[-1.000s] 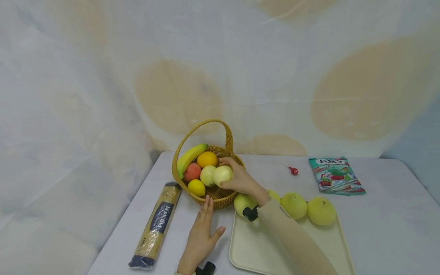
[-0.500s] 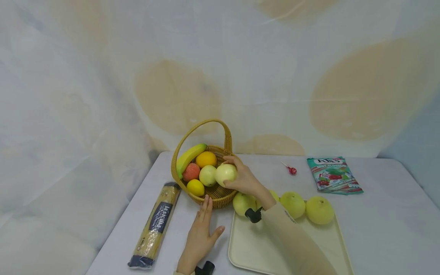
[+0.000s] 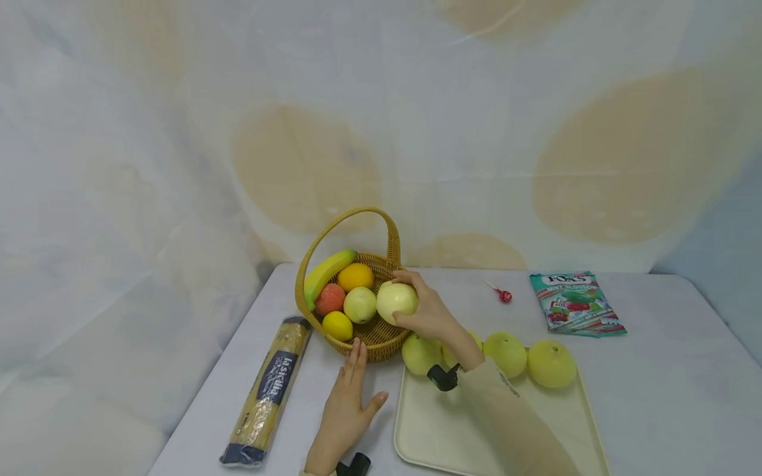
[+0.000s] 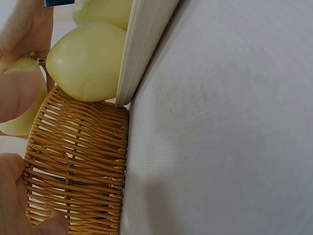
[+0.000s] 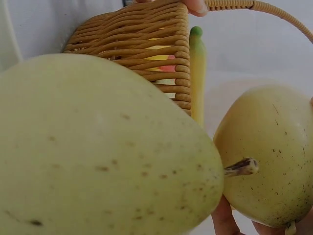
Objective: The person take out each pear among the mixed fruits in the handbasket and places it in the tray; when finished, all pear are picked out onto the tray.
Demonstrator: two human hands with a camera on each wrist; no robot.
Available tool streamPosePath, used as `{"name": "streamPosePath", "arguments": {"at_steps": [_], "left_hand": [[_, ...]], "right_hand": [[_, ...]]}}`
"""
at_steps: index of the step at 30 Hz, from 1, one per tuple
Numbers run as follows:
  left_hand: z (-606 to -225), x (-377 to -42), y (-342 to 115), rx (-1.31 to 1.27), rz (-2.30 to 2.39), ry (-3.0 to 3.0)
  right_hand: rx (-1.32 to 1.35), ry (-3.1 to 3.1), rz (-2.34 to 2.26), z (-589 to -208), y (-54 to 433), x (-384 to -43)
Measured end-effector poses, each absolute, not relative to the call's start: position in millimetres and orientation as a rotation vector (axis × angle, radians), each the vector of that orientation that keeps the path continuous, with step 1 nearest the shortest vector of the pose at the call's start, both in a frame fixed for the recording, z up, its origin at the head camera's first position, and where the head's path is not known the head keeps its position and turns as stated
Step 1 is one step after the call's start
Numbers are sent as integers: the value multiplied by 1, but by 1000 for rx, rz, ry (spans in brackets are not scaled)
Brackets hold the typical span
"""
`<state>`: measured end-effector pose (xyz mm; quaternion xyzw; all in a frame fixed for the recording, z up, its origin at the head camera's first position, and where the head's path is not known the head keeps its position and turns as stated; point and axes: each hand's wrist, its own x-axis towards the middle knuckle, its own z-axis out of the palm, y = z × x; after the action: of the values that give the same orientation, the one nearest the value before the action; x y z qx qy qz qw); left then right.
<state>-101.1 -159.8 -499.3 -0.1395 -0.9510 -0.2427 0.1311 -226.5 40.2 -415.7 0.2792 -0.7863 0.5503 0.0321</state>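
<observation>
My right hand (image 3: 431, 314) grips a pale yellow-green pear (image 3: 397, 303) over the right side of the wicker basket (image 3: 381, 350); fingers lie under this pear (image 5: 269, 152) in the right wrist view. Inside the basket are another pear (image 3: 360, 305), a lemon (image 3: 337, 326), a reddish peach (image 3: 330, 299), an orange (image 3: 356, 276) and a banana (image 3: 327, 272). My left hand (image 3: 345, 413) has its fingers straight, with the fingertips at the basket's front wall (image 4: 73, 166).
A cream tray (image 3: 440, 430) carries several pears (image 3: 551, 364) along its far edge, close to the basket. Behind it lie a red lollipop (image 3: 505, 296) and a green FOX'S candy bag (image 3: 577, 304). A spaghetti pack (image 3: 268, 390) lies on the left.
The right hand has moved slightly to the right with its pear, so a gap now shows between it and the pear in the basket. The left hand stays in place.
</observation>
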Motion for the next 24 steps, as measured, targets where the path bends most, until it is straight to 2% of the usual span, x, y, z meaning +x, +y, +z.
{"name": "streamPosePath", "arguments": {"at_steps": [24], "left_hand": [[-502, -101, -160, -411, -679, -2720]], "right_hand": [[808, -2371, 1684, -414, 54, -213]]}}
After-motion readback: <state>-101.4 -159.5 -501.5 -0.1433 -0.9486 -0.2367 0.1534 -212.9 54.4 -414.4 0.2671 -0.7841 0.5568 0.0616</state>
